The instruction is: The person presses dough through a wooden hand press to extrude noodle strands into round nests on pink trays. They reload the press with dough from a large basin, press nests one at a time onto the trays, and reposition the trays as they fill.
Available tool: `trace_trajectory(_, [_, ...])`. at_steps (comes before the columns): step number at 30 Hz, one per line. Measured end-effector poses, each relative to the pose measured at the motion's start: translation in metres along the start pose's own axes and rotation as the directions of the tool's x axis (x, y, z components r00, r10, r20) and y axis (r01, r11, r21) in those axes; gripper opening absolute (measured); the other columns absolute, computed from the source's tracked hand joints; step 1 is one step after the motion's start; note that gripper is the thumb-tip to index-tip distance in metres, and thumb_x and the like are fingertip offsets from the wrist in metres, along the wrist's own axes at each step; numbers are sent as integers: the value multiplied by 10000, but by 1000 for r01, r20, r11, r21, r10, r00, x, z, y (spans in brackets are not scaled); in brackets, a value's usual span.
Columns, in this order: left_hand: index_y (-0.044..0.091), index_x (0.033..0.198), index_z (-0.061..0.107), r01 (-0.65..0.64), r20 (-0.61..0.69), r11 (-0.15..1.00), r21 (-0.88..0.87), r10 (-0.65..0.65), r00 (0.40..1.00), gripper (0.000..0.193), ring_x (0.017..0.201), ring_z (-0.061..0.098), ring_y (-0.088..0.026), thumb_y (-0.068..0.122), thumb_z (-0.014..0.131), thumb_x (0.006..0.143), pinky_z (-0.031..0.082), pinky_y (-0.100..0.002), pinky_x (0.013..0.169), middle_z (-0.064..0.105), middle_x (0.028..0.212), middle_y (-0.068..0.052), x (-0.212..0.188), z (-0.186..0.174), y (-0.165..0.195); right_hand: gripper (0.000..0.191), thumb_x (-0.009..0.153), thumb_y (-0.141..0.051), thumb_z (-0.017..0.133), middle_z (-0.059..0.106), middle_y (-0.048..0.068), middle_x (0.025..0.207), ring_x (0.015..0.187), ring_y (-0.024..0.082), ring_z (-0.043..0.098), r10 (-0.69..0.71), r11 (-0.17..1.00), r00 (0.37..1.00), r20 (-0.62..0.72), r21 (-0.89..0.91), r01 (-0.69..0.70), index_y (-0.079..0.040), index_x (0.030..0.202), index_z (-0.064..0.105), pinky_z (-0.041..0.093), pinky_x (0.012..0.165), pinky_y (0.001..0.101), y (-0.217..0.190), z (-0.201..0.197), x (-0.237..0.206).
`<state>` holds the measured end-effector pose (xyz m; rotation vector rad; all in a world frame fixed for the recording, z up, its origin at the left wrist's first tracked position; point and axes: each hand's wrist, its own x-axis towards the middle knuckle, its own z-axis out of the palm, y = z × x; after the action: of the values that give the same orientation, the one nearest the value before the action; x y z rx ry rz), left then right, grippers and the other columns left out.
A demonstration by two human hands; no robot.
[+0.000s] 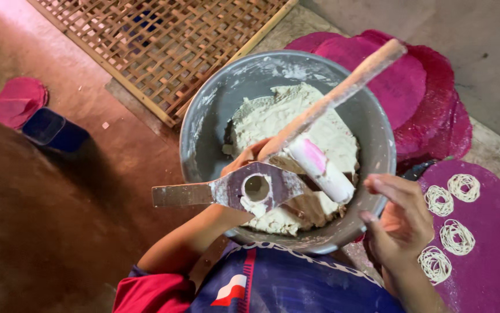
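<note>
A woven rack (163, 52) lies beyond the bowl (203, 116). Right of the bowl, pink mats (429, 98) are stacked, and one mat (493, 255) carries four piped noodle coils (457, 236); much of it is bare. Plenty of dough (273, 116) remains in the bowl. Over it, a wooden press (244, 188) is held by the left hand (244, 159), clamped on it. The right hand (403, 223), at the bowl's right rim, is spread and holds nothing.

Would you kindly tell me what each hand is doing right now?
Left hand: closed, holding the hinged wooden dough press.
Right hand: open, holding nothing.
</note>
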<state>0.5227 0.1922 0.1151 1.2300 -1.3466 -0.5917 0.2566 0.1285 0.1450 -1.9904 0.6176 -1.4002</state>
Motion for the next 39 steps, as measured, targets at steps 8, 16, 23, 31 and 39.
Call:
trace_trajectory(8, [70,1298,626,-87,-31,906,415,110,993,574,1125,695,-200,260,826,795,555,-285,931,668,1342,-129,3,-13,1,434,809,-56,838,653,166,1224,1142,263,666,-103,948,954,282,-263,181,-22,1212,681,556,958,360,-30,20,42])
trace_trajectory(16, [53,1240,671,16,-326,948,319,94,941,464,1102,699,-232,76,809,798,549,-312,951,655,1337,-115,-12,-52,-43,329,878,-189,660,664,185,1044,865,361,697,322,866,369,872,-429,257,-44,1173,636,569,695,440,56,95,2])
trace_trajectory(23, [33,1141,685,-3,-381,980,198,80,921,284,1144,692,-236,8,763,869,540,-327,988,656,1315,-115,-26,-57,-79,257,942,-106,494,670,227,1001,822,376,706,408,697,228,884,-463,548,31,1153,551,588,644,474,95,135,-10])
trace_trajectory(31, [21,1167,674,13,-371,992,125,35,928,290,1136,665,-195,24,781,898,532,-304,982,626,1353,-101,-29,-60,-80,408,922,-166,482,755,171,898,855,315,785,825,564,-152,544,-781,269,-219,1326,474,621,772,452,34,68,43])
trace_trajectory(39, [19,1259,629,-15,-340,999,36,26,940,395,1148,639,-151,64,797,904,515,-282,993,597,1388,-86,-30,-65,-76,337,1102,-244,391,733,230,1070,986,360,726,767,634,16,642,-753,-177,-159,1303,648,524,902,461,-4,98,-26])
